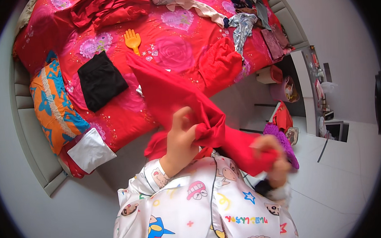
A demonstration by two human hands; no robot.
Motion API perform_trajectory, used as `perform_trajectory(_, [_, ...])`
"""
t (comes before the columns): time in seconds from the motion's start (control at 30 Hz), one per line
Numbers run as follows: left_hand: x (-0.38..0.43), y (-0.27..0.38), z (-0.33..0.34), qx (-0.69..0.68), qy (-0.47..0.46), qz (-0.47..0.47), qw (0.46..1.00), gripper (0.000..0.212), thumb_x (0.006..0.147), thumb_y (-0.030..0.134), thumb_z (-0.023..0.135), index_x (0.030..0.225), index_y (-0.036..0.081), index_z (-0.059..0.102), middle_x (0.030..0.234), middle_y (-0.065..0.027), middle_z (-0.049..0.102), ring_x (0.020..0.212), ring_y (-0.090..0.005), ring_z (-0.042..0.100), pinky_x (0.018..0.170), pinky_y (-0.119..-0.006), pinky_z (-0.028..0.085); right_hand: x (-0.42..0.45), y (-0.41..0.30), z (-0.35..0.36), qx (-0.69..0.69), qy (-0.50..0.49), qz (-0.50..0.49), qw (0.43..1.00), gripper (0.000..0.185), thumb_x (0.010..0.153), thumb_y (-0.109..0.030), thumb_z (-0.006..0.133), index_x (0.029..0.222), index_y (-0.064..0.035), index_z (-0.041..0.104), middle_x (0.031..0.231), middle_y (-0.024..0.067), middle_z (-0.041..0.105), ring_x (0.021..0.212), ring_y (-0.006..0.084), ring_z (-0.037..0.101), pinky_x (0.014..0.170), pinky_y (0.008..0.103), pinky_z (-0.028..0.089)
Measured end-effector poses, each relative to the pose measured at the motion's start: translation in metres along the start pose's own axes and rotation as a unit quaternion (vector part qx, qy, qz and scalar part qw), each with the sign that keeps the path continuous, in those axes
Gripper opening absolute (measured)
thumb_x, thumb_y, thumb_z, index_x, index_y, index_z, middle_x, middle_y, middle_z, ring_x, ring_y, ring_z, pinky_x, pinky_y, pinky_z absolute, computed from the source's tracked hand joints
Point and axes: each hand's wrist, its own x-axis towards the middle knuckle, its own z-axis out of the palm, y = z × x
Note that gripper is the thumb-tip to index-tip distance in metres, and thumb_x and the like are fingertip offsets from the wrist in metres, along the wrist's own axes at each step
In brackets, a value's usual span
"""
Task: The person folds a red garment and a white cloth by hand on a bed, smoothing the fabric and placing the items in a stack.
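A length of plain red cloth (176,90) is stretched between my hands, in front of my chest. My left hand (181,135) pinches a bunched part of it near the middle, thumb and fingers closed on the fabric. At the right, my right hand (273,156) grips the cloth's other end; it is blurred by motion. One corner of the cloth reaches up over the red flowered bedspread (174,55), beside an orange plastic hand-shaped tool (132,41). Folded black cloth (101,81) lies on the bed to the left.
An orange and blue pillow (55,106) and a folded white cloth (91,150) lie at the bed's left edge. Crumpled red clothing (221,64) and a patterned garment (242,27) lie toward the right. Beyond stand a pink bin (281,89) and a purple fluffy item (280,143).
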Motion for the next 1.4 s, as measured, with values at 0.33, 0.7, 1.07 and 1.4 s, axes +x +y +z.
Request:
perform_trajectory(0.33, [-0.009, 0.013, 0.010, -0.039, -0.056, -0.039, 0.997, 0.037, 0.061, -0.004, 0.070, 0.095, 0.006, 0.060, 0.127, -0.0171, 0.036, 0.103, -0.0293, 0.049, 0.077, -0.034, 0.045, 0.055, 0.043, 0.057, -0.082, 0.072, -0.022, 0.994, 0.018, 0.084, -0.010, 0.062, 0.097, 0.0038, 0.062, 0.071, 0.0017, 0.059, 0.063, 0.0048, 0.050, 0.060, 0.0204, 0.042])
perform_trajectory(0.7, [-0.023, -0.003, 0.011, -0.406, 0.174, -0.379, 0.813, 0.070, 0.066, 0.002, 0.079, 0.123, 0.006, 0.037, 0.133, -0.0137, 0.028, 0.110, -0.0179, 0.040, 0.091, -0.034, 0.038, 0.052, 0.090, 0.045, -0.057, 0.113, -0.023, 0.992, 0.009, 0.081, -0.005, 0.066, 0.087, 0.0011, 0.063, 0.078, -0.0004, 0.062, 0.071, 0.0050, 0.053, 0.066, 0.0203, 0.042])
perform_trajectory(1.07, [-0.026, -0.015, -0.004, -0.388, -0.011, -0.415, 0.823, 0.040, 0.081, 0.006, 0.068, 0.115, -0.004, 0.051, 0.112, -0.0097, 0.057, 0.103, -0.0141, 0.055, 0.087, -0.025, 0.044, 0.069, 0.069, 0.044, -0.111, -0.067, -0.075, 0.989, 0.010, 0.078, -0.004, 0.062, 0.086, 0.0026, 0.062, 0.062, 0.0079, 0.058, 0.056, 0.0058, 0.049, 0.053, 0.0238, 0.040])
perform_trajectory(1.4, [-0.003, -0.002, -0.015, -0.538, 0.076, -0.342, 0.767, 0.025, 0.082, -0.005, 0.063, 0.104, 0.001, 0.052, 0.103, -0.0067, 0.061, 0.094, -0.0113, 0.058, 0.083, -0.024, 0.047, 0.079, 0.068, 0.053, -0.119, -0.062, -0.154, 0.979, 0.011, 0.077, -0.004, 0.062, 0.087, 0.0019, 0.063, 0.061, 0.0103, 0.055, 0.052, 0.0086, 0.046, 0.050, 0.0253, 0.039])
